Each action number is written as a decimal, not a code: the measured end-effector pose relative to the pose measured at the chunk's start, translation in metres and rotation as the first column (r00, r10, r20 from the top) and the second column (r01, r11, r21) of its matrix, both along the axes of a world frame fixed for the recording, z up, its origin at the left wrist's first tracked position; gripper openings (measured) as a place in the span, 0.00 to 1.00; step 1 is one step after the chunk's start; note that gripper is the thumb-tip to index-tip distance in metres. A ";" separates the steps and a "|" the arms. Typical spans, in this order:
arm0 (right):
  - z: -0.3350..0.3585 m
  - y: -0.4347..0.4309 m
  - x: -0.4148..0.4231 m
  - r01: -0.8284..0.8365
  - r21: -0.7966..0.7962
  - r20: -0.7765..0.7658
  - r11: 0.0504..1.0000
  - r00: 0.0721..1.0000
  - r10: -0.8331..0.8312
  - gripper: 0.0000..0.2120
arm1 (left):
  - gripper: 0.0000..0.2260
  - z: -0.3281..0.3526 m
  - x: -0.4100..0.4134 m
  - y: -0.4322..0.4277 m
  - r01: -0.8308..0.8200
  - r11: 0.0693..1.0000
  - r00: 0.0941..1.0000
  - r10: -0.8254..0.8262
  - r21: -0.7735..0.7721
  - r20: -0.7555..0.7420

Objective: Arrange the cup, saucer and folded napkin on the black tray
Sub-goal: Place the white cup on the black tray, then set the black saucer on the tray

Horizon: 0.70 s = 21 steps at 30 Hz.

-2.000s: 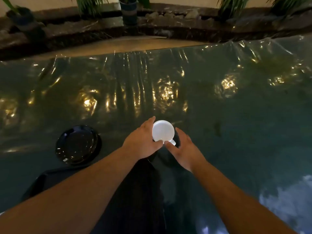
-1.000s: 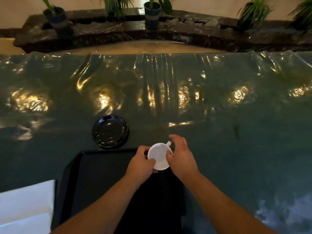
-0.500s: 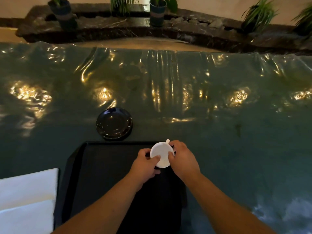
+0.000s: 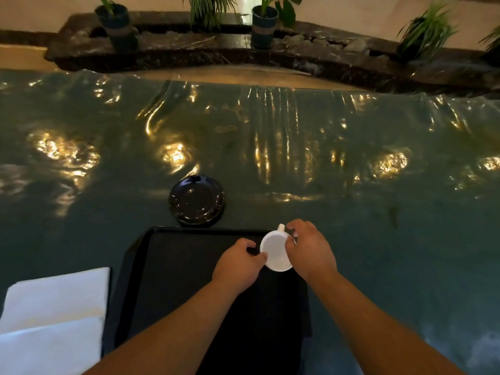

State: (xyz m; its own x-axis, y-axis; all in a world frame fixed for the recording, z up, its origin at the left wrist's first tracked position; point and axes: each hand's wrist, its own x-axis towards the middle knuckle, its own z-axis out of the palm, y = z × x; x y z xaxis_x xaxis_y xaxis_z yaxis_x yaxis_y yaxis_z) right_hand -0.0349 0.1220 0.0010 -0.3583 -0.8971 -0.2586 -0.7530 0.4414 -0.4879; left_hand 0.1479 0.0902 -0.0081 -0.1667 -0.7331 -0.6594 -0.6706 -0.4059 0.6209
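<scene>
Both hands' grip still on white cup [image 4: 275, 251], left hand [image 4: 238, 262], right hand [image 4: 308, 249], cup now nearer black tray's [image 4: 173, 266] far-right corner

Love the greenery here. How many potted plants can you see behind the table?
5: far-left pot, leafy centre-left plant, centre pot, right plant, and a right-edge plant, mostly cut off. More may sit out of frame.
</scene>
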 end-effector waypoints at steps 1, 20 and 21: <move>0.003 -0.003 0.001 -0.003 -0.039 -0.010 0.999 1.000 0.003 0.13 | 0.19 0.003 0.007 -0.006 0.012 0.999 0.999 -0.011 -0.049 0.040; -0.001 -0.122 0.122 -0.173 -0.094 0.253 0.981 0.948 0.191 0.35 | 0.29 -0.002 0.153 -0.132 -0.231 0.909 0.963 0.264 -0.348 0.050; -0.004 -0.128 0.126 -0.140 -0.071 0.284 0.988 0.946 0.155 0.36 | 0.30 -0.005 0.156 -0.135 -0.265 0.915 0.959 0.284 -0.303 0.021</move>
State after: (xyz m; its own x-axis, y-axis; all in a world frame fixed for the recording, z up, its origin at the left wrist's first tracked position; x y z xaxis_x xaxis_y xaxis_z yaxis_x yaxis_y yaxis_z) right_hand 0.0909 -0.0062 -0.0032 -0.1380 -0.9484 -0.2854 -0.6326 0.3061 -0.7114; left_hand 0.3038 -0.0452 -0.0133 0.1038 -0.9065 -0.4092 -0.6009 -0.3850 0.7005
